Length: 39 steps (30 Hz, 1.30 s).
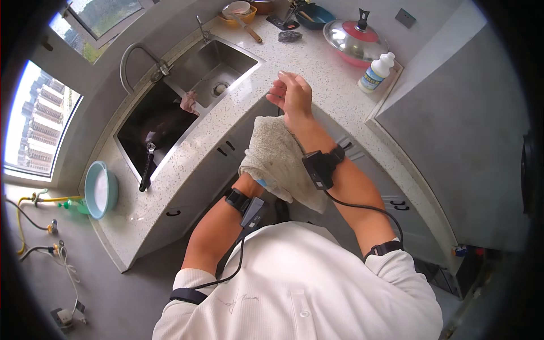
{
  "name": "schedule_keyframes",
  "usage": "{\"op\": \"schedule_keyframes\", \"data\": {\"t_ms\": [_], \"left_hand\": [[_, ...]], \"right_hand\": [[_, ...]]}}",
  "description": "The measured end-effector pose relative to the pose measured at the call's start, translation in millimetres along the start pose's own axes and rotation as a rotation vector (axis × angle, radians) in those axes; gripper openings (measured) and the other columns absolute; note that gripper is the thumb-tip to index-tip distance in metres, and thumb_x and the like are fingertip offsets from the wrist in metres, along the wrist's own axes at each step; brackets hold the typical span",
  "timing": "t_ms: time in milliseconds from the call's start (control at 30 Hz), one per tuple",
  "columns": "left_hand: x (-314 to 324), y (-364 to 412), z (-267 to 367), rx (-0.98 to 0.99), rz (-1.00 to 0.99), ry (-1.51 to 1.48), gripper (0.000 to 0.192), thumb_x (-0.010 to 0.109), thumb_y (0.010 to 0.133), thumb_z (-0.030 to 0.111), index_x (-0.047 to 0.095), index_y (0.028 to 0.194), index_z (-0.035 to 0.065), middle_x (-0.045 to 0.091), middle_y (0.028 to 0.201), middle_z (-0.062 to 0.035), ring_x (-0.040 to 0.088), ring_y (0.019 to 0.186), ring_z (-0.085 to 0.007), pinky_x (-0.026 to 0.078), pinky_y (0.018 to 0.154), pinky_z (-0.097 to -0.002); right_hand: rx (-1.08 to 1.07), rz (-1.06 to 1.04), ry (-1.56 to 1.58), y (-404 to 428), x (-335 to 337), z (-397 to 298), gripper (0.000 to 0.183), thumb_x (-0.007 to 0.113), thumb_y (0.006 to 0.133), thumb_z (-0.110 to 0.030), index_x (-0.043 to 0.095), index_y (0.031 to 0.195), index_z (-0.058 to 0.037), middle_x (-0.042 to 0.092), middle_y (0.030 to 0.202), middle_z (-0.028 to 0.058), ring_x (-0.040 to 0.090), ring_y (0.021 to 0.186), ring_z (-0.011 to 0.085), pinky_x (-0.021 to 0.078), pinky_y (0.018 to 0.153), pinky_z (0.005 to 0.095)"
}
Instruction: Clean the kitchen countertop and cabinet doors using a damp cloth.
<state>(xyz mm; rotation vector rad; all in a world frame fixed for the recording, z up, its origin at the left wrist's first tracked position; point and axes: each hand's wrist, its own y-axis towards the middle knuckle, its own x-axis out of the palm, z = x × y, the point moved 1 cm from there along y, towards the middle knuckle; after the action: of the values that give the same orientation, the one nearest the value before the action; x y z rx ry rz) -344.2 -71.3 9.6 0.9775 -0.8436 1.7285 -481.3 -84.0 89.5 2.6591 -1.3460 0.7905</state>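
A grey-beige terry towel [278, 157] hangs in front of me, off the counter's front edge. It drapes over my left hand [255, 172], whose fingers are hidden beneath the cloth; only the wrist shows. My right hand [292, 94] is raised above the towel near the counter's inner corner, fingers curled loosely and apart, with nothing seen in them. The towel's upper edge meets my right wrist. Both forearms wear black straps with small cabled devices.
To the left are a steel double sink [219, 70], a pink-brown cloth [189, 103] on its divider, a black-handled tool [147, 170] and a blue basin [101, 190]. A lidded wok [356, 40] and white bottle [376, 73] stand at the right on the speckled countertop [272, 55].
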Motion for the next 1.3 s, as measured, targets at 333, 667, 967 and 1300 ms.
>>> {"op": "schedule_keyframes", "data": {"t_ms": [333, 667, 967, 1300], "left_hand": [[-18, -13, -22, 0.043, 0.085, -0.081, 0.044, 0.040, 0.105, 0.046, 0.058, 0.121, 0.0094, 0.061, 0.122, -0.0072, 0.057, 0.111, -0.0216, 0.047, 0.097, -0.0394], [-16, -5, 25, 0.152, 0.104, -0.058, 0.047, 0.039, 0.105, 0.046, 0.056, 0.127, 0.0087, 0.059, 0.128, -0.0077, 0.057, 0.115, -0.0214, 0.047, 0.098, -0.0381], [-47, 15, 40, 0.170, 0.173, 0.079, 0.049, 0.037, 0.105, 0.045, 0.053, 0.133, 0.0080, 0.059, 0.132, -0.0082, 0.057, 0.118, -0.0213, 0.047, 0.100, -0.0369], [-124, 68, 8, -0.091, 0.118, 0.363, 0.046, 0.037, 0.106, 0.040, 0.052, 0.136, 0.0089, 0.058, 0.132, -0.0073, 0.055, 0.120, -0.0204, 0.046, 0.101, -0.0353]], "right_hand": [[-0.436, 0.013, -0.323, -4, -1, 62, 0.022, 0.057, 0.099, -0.025, 0.056, 0.086, -0.0078, 0.057, 0.067, 0.0044, 0.053, 0.051, 0.0218, 0.0487, 0.051, 0.0340], [-0.731, -0.427, -2.276, -6, -9, 98, 0.037, 0.048, 0.096, -0.027, 0.073, 0.112, -0.0057, 0.071, 0.109, 0.0131, 0.058, 0.115, 0.0310, 0.0336, 0.101, 0.0550], [-0.724, -0.953, -2.983, -55, -15, 100, 0.074, 0.043, 0.096, -0.056, 0.032, 0.155, -0.0110, 0.031, 0.160, 0.0113, 0.022, 0.149, 0.0349, 0.0107, 0.121, 0.0563], [-0.194, -1.180, -2.570, -71, -26, 95, 0.060, 0.043, 0.098, -0.045, 0.039, 0.153, -0.0192, 0.029, 0.162, 0.0029, 0.022, 0.150, 0.0278, 0.0169, 0.123, 0.0449]]}}
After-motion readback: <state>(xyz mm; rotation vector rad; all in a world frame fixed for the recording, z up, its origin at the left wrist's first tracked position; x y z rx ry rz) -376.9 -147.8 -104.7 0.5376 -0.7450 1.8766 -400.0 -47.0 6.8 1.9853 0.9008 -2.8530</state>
